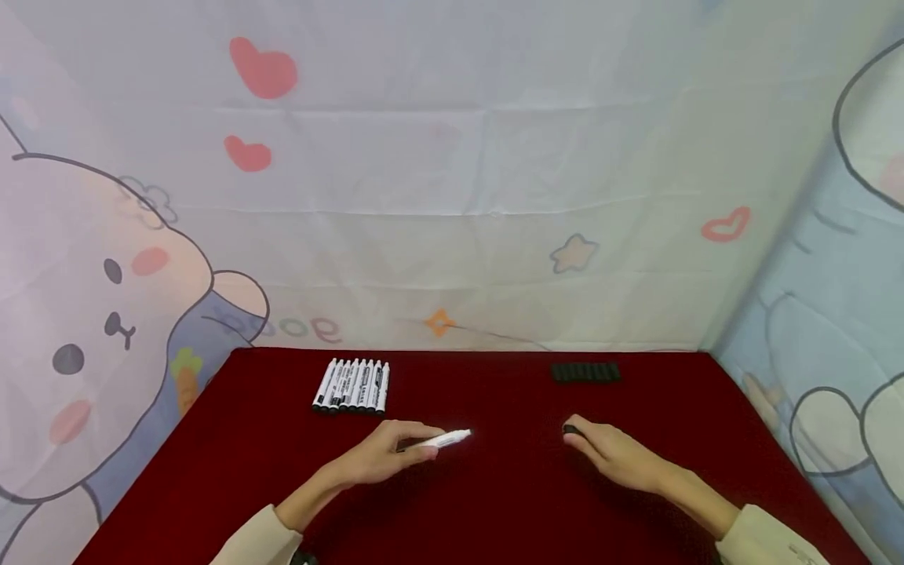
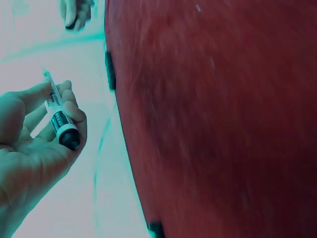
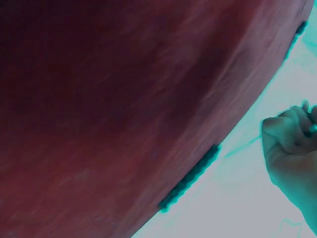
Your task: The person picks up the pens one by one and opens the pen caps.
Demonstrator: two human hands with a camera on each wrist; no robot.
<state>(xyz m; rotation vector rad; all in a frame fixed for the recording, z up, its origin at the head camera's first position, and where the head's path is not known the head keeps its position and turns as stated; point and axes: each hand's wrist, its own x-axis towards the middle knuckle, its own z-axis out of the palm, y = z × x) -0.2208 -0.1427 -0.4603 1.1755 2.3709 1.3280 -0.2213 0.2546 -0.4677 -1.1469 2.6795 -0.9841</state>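
Observation:
My left hand [image 1: 380, 455] pinches a white marker [image 1: 450, 439] between thumb and fingers, its white tip pointing right. In the left wrist view the black end of this marker [image 2: 60, 118] faces the palm. Across from it, my right hand [image 1: 625, 461] grips a small black cap [image 1: 569, 429] at its fingertips. The right wrist view shows the curled fingers of the right hand [image 3: 291, 144], which mostly hide the cap. A gap of red cloth lies between the two hands.
Several white markers [image 1: 351, 386] lie side by side at the back left, black ends toward me. A row of black caps [image 1: 585, 372] lies at the back right. The table has a red cloth [image 1: 487, 502]; a printed curtain [image 1: 424, 180] stands behind it.

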